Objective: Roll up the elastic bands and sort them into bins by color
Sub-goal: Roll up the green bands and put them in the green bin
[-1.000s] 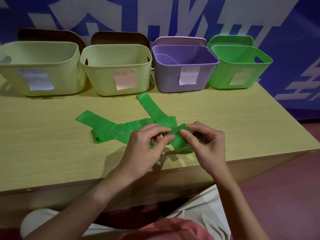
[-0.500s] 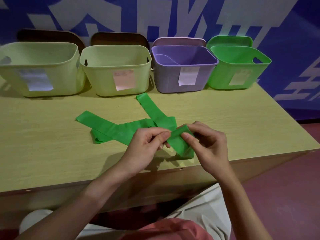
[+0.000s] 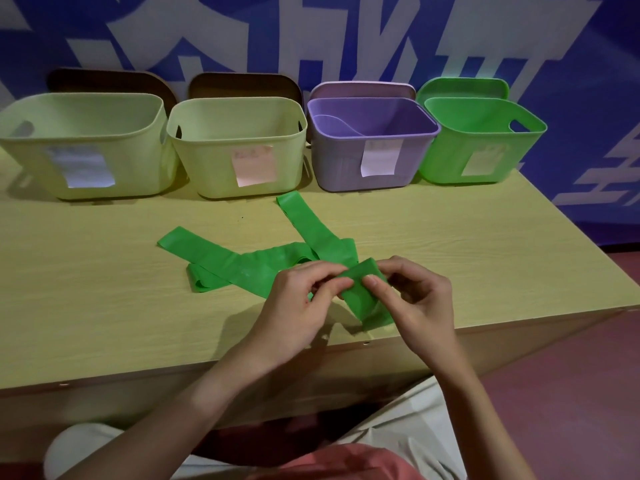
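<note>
A long green elastic band [image 3: 242, 265] lies in loose folds on the wooden table [image 3: 104, 289], one tail running back toward the bins. Its near end [image 3: 363, 292] is lifted just above the table near the front edge. My left hand [image 3: 301, 306] pinches that end from the left with thumb and fingertips. My right hand [image 3: 412, 303] pinches the same end from the right, thumb on top of the folded strip. The green bin [image 3: 485, 147] stands at the back right.
Along the back wall stand two pale yellow-green bins [image 3: 83, 147] [image 3: 239, 147] and a purple bin [image 3: 370, 143], each with a paper label. A purple strip shows inside the purple bin. The table's front edge runs just below my hands.
The held end of the band has been folded over slightly further between my fingers; both hands stay in nearly the same place. The rest of the band has not moved.
</note>
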